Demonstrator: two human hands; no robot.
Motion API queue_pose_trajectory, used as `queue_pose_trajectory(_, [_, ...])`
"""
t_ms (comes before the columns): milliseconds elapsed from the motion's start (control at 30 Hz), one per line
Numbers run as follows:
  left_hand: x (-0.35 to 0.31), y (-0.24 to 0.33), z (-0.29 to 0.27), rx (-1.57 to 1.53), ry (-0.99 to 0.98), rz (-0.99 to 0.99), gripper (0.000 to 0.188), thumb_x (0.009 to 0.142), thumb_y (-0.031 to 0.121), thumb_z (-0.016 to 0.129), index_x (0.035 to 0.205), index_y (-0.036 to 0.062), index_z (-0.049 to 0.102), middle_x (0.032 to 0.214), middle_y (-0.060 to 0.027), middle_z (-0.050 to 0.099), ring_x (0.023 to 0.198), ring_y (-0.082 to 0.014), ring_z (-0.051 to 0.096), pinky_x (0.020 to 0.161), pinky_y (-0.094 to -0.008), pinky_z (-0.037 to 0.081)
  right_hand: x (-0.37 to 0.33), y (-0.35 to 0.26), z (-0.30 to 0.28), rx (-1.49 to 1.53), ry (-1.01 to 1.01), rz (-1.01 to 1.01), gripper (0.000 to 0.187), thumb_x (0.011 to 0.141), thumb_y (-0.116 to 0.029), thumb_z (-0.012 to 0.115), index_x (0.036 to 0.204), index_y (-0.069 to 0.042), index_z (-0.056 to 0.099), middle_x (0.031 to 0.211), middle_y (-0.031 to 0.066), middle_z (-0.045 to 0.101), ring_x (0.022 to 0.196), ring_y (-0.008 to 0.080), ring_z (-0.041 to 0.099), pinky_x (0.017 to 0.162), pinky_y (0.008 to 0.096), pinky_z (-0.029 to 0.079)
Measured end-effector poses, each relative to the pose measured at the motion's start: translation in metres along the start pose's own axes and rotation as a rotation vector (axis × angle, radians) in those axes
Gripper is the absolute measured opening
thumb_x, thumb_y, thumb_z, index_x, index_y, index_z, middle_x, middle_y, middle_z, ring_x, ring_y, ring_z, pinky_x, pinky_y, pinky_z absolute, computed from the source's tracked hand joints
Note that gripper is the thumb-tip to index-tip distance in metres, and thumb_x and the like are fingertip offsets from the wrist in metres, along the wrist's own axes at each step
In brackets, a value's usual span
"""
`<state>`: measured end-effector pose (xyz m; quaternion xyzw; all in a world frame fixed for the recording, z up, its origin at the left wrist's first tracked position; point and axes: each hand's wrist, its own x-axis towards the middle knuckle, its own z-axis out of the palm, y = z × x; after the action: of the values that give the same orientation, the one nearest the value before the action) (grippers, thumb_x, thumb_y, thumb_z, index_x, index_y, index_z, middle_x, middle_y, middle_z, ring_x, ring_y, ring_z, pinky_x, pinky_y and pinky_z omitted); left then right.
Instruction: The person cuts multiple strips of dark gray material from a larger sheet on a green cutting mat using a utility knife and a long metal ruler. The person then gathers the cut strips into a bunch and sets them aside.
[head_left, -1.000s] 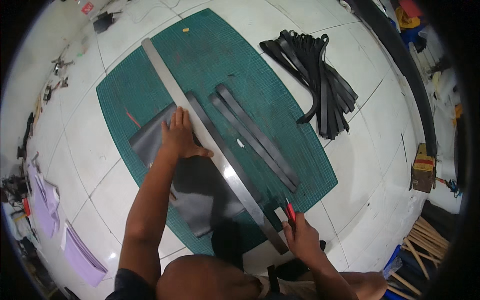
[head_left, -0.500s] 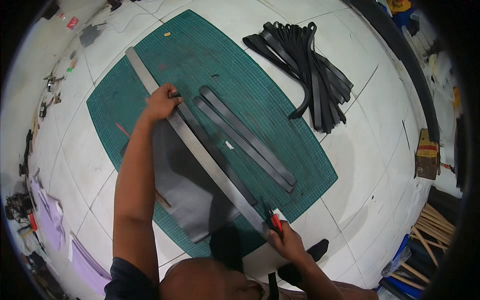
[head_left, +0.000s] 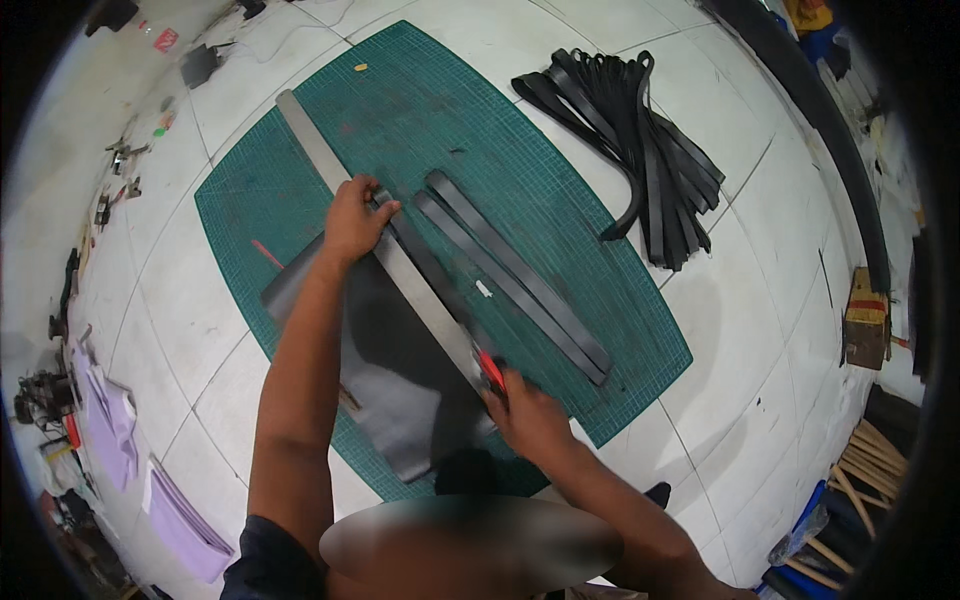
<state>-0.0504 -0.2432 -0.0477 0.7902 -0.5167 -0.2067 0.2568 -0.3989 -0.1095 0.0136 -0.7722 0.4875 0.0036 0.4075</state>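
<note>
A long metal ruler [head_left: 428,284] lies slantwise over a sheet of black leather-like material [head_left: 390,365]. Around the ruler's middle my left hand [head_left: 358,220] is closed, fingers bent over its right edge. A red utility knife [head_left: 490,368] is gripped in my right hand [head_left: 530,415], its tip at the ruler's right edge, lower down. A narrow dark margin of the material [head_left: 425,262] shows along the ruler's right side. Two loose black strips [head_left: 525,290] rest to the right. All of this lies on a green cutting mat [head_left: 560,190].
Beyond the mat's right edge, a bundle of black strips [head_left: 650,150] lies on the white tiled floor [head_left: 740,300]. A small white piece [head_left: 484,288] sits on the mat. Lilac cloth [head_left: 185,525] is at left; a cardboard box [head_left: 866,318] and wooden sticks [head_left: 860,470] stand at right.
My right hand and the knife have moved up along the ruler from its near end. My left hand stays on the ruler. The whole view has shifted slightly.
</note>
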Motion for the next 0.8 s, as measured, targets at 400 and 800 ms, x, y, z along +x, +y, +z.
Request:
queue_pose_trajectory(400, [-0.025, -0.012, -0.009, -0.11, -0.088, 0.228, 0.079, 0.075, 0.01, 0.084, 0.143, 0.006, 0.044, 0.129, -0.0187, 0.053, 0.122, -0.0355, 0.053, 0.105, -0.0433, 0.046, 0.115, -0.057, 0.01, -0.22, -0.083, 0.045, 0.022, 0.097, -0.019, 0.052, 0.11, -0.003, 0.044, 0.1, 0.024, 0.069, 0.091, 0.0422, 0.071, 0.083, 0.0491, 0.057])
queue_pose_trajectory(800, [-0.02, -0.015, -0.004, -0.003, -0.075, 0.274, 0.073, 0.079, 0.008, 0.08, 0.143, 0.0065, 0.044, 0.127, -0.0166, 0.052, 0.117, -0.0348, 0.053, 0.1, -0.042, 0.048, 0.097, -0.055, -0.008, -0.171, -0.166, 0.094, 0.023, 0.096, -0.016, 0.052, 0.113, -0.002, 0.044, 0.1, 0.0284, 0.069, 0.093, 0.0454, 0.069, 0.083, 0.054, 0.054])
